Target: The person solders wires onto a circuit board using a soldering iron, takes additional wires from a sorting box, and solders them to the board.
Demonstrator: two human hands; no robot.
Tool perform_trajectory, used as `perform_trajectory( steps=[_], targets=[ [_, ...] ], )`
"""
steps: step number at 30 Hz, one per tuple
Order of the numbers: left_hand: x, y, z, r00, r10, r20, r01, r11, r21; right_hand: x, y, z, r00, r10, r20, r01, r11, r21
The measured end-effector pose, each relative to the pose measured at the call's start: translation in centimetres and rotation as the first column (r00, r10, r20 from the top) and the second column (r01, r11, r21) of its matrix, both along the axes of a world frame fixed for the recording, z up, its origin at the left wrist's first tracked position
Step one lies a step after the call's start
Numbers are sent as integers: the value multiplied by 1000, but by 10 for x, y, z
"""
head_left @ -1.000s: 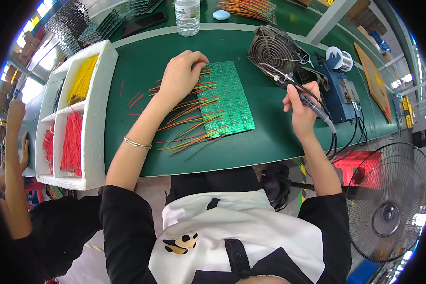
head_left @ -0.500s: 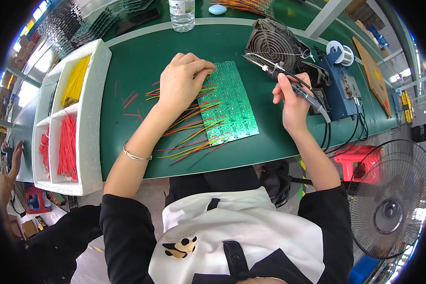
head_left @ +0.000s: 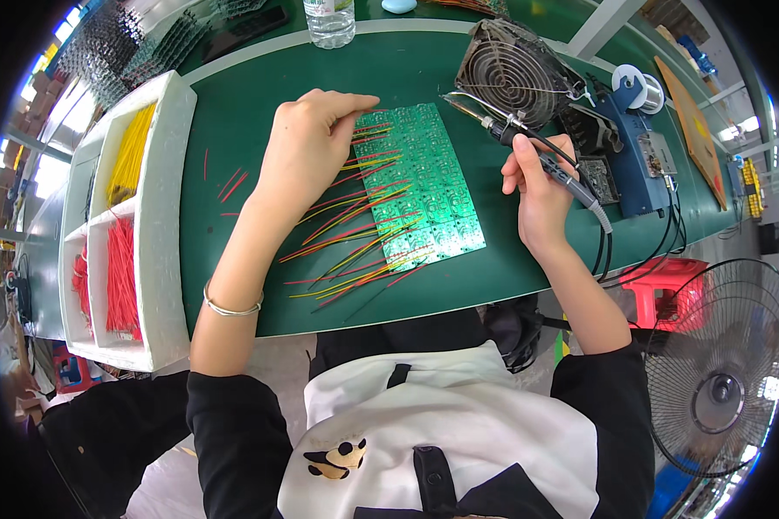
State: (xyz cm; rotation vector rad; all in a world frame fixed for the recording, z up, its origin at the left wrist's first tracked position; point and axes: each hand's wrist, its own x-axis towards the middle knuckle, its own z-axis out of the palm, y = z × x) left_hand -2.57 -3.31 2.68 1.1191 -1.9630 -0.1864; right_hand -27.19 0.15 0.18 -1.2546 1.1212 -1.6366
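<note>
My left hand (head_left: pixel 307 151) is at the upper left corner of a green circuit board panel (head_left: pixel 437 190). Its index finger stretches out over the corner and the thumb sits apart below; I see nothing gripped between them. Red, yellow and dark wires (head_left: pixel 342 212) fan out leftward from the panel's left side, partly under my left wrist. In my right hand (head_left: pixel 544 195) is a soldering iron (head_left: pixel 565 177), held like a pen right of the panel. Its metal tip points up and left, above the table and clear of the board.
A white foam box (head_left: pixel 166 225) with yellow and red wires stands at the left. Loose red wires (head_left: pixel 232 184) lie beside it. Behind the iron are a dusty fan (head_left: pixel 512 82), a blue soldering station (head_left: pixel 636 164) and a solder spool (head_left: pixel 649 93). A water bottle (head_left: pixel 330 22) stands at the back.
My left hand has shifted slightly left, its pinch at the board's corner opening as the index finger straightened. The right hand keeps the soldering iron. A co-worker's hand at far left has withdrawn.
</note>
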Motion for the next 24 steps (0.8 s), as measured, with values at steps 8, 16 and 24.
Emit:
perform_trajectory(
  steps=[8, 16, 24],
  targets=[
    [2, 2, -9, 980, 34, 196, -40, 999, 30, 2, 4, 0, 999, 38, -21, -38, 999, 12],
    [6, 2, -9, 864, 116, 490, -62, 990, -126, 4, 6, 2, 999, 28, -41, -27, 999, 20],
    [-22, 10, -12, 972, 7, 233, 4, 999, -49, 3, 7, 0, 998, 67, -4, -66, 994, 83]
  ],
)
